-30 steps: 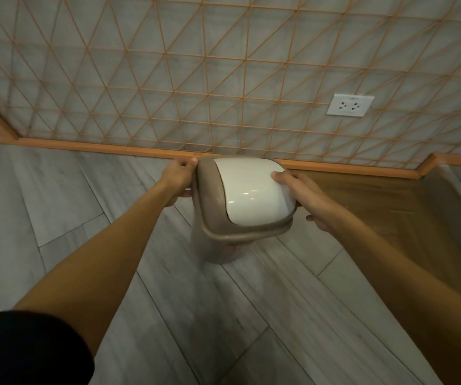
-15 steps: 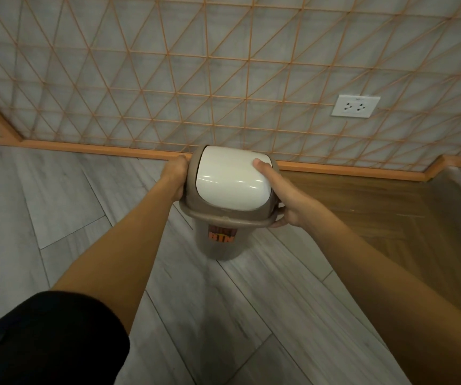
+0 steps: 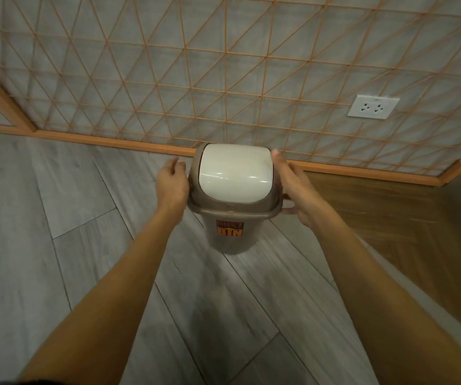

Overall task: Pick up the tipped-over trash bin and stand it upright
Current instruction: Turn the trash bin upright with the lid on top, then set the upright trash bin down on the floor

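Note:
The brown trash bin (image 3: 230, 234) with a white swing lid and an orange "BIN" label stands upright on the grey floor, close to the wall's orange skirting. My left hand (image 3: 172, 183) is beside the bin's left rim, its fingers loose and apart from the lid. On the other side, my right hand (image 3: 293, 187) lies against the right edge of the lid, with its fingers stretched along the lid and its thumb under the rim. The bin's base looks set on the floor.
A wall with an orange lattice (image 3: 223, 79) rises just behind the bin, with a white power socket (image 3: 372, 107) at the right. A brown wooden floor area (image 3: 390, 218) begins to the bin's right. Grey planks (image 3: 57, 218) stretch left and toward me.
The bin has gone from tilted in both hands to upright and lower on the floor. My left hand has let go of the rim and opened.

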### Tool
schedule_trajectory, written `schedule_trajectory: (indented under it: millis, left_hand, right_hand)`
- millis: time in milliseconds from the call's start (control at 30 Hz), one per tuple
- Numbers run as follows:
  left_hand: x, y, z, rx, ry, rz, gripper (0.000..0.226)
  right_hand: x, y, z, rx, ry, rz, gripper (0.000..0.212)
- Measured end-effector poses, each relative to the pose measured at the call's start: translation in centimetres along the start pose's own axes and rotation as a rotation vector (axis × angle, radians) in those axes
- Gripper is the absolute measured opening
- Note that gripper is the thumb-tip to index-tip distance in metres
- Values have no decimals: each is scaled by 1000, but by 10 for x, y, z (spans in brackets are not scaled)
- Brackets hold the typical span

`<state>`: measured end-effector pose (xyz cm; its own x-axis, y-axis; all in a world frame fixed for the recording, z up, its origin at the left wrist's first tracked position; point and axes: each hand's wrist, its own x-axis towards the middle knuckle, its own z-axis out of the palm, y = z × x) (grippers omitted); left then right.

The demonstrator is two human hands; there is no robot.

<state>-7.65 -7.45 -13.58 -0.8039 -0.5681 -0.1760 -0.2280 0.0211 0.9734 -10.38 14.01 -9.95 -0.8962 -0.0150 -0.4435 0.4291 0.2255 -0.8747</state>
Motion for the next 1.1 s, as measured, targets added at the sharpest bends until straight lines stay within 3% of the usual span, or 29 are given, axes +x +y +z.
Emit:
schedule_trajectory:
  millis: [67,133,300,433,633,1100]
  left_hand:
    - [-40,-3,-9,32,65,277,50]
    - [-69,-13,-16,85,11,395,65]
    - [-74,-53,-17,261,-232,279,114]
    - [-47,-74,-11,250,-272,365,109]
    - [-18,-82,1,165,-302,454,101]
    - [67,-63,45,73,-310,552,93]
  right_hand:
    - [-13,13,-9,-23,129,-243,87]
    - [-27,31,-13,-88,162,-401,82]
    - [-28,70,-8,-430,31,-538,121]
    - [-4,91,1,-456,15,-601,124]
    - [22,103,10,-303,6,-626,102]
    - [109,64,13,-269,104,-769,94]
